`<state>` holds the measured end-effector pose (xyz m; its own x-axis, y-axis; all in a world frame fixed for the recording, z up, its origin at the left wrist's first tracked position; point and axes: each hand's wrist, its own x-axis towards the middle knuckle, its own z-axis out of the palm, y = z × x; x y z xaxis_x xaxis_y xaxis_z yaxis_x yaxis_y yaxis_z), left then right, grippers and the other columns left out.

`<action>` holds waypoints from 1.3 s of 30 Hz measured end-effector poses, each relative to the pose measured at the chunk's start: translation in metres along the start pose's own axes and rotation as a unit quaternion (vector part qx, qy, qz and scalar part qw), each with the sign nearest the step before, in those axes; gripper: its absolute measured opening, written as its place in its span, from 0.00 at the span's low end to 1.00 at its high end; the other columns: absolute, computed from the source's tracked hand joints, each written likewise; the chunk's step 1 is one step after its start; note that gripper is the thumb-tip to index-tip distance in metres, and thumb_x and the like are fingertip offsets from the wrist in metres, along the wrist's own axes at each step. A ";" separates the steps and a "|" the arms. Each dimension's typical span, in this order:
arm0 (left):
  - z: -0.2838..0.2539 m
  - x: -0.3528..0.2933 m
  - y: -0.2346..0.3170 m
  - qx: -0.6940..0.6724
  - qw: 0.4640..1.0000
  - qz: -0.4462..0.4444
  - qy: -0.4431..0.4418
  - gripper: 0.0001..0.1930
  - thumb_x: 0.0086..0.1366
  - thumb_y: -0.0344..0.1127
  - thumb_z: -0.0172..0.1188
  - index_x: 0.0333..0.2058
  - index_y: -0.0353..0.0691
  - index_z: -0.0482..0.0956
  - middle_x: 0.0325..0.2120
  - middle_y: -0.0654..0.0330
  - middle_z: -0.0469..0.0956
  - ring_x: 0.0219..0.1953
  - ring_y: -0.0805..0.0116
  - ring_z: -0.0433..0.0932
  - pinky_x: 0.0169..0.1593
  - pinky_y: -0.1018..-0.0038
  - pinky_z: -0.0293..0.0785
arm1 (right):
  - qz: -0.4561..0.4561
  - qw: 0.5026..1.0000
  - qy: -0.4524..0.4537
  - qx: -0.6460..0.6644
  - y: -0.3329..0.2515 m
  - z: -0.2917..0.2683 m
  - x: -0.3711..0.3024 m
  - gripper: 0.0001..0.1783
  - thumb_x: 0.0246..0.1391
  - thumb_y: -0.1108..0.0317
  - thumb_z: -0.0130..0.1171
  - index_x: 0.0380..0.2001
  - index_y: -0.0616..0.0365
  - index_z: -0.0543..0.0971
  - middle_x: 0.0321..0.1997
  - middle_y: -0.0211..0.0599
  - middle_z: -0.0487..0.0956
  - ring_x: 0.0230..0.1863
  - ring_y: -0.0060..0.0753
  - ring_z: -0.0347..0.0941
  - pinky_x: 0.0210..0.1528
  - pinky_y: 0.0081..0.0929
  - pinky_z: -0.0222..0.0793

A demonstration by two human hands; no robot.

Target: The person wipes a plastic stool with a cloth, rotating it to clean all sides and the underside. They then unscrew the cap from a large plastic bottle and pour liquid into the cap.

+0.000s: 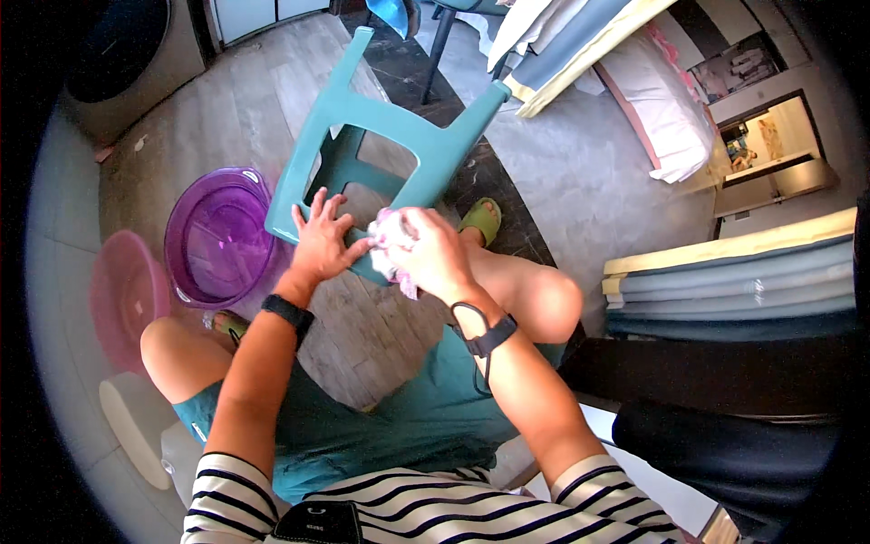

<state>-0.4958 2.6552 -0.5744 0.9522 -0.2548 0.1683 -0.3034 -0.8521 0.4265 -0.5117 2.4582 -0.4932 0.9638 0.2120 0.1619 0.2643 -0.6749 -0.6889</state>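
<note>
A teal plastic stool [385, 120] is tipped over in front of my knees, its legs pointing away from me. My left hand [323, 241] rests on the stool's near edge with its fingers spread, and its thumb reaches toward a cloth. That crumpled white and pinkish-purple cloth [390, 238] is bunched in my right hand [435, 256], which presses it against the near edge of the stool. Part of the cloth hangs below my fingers. The stool surface under the cloth is hidden.
To the left stand a purple basin [174, 236] and a pink basin [127, 281]. My green slippers [482, 220] are on the floor [245, 100]. Folded padded panels [734, 281] lie at the right. A chair [441, 54] stands beyond the stool.
</note>
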 end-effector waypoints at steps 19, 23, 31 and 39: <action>-0.004 -0.009 0.005 -0.008 0.997 0.066 0.030 0.10 0.53 0.40 0.57 0.19 0.42 0.79 0.28 0.65 0.74 0.47 0.62 0.68 0.58 0.37 0.47 | 0.042 0.992 -0.045 -0.113 0.028 0.002 0.014 0.17 0.39 0.65 0.65 0.35 0.52 0.72 0.36 0.43 0.74 0.41 0.52 0.71 0.40 0.45 0.69; 0.000 -0.010 0.011 -0.030 0.995 0.082 0.043 0.09 0.50 0.37 0.59 0.16 0.41 0.77 0.25 0.65 0.73 0.45 0.64 0.70 0.58 0.38 0.49 | 0.200 0.962 0.167 -0.083 0.089 -0.070 0.056 0.17 0.40 0.66 0.64 0.35 0.57 0.74 0.38 0.48 0.76 0.41 0.53 0.73 0.43 0.44 0.69; -0.002 -0.007 0.007 -0.025 0.996 0.060 0.061 0.07 0.47 0.37 0.59 0.15 0.42 0.76 0.24 0.65 0.72 0.43 0.64 0.70 0.59 0.41 0.50 | 0.130 0.983 0.099 -0.089 0.055 -0.001 0.017 0.18 0.40 0.65 0.64 0.37 0.53 0.72 0.36 0.45 0.75 0.41 0.53 0.72 0.42 0.46 0.68; -0.006 -0.013 0.010 -0.036 0.995 0.062 0.064 0.07 0.46 0.36 0.59 0.14 0.42 0.75 0.23 0.64 0.71 0.43 0.64 0.70 0.59 0.41 0.50 | 0.146 0.980 0.094 -0.094 0.066 -0.025 0.023 0.21 0.38 0.64 0.68 0.36 0.53 0.72 0.38 0.44 0.75 0.41 0.53 0.73 0.41 0.45 0.69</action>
<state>-0.5115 2.6527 -0.5674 0.8964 -0.2921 0.3334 -0.4246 -0.7816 0.4569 -0.4710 2.4007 -0.5177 0.9843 -0.1320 0.1175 -0.0387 -0.8097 -0.5855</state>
